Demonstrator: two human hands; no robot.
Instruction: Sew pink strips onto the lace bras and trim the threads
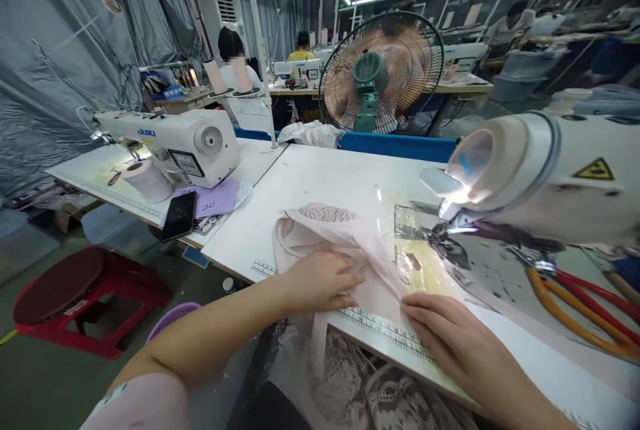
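A pale pink lace-trimmed garment point(367, 247) lies partly folded on the white sewing table, a strap of it hanging over the front edge. My left hand point(323, 280) rests on the garment, its fingers stretched out and slightly apart. At the garment's right corner, my right hand point(445, 330) pinches the fabric edge between thumb and fingers, close to the printed ruler strip point(385, 329). The sewing machine head point(550, 177), its needle area lit, stands to the right of the garment, beyond my right hand.
Orange- and red-handled scissors point(575, 303) lie on the right. Leftward are another sewing machine point(170, 140), a thread cone point(147, 180), a black phone point(179, 215) and a red stool point(93, 297). A large fan point(383, 73) stands behind the table; people sit farther back. Lace fabric point(345, 377) hangs below.
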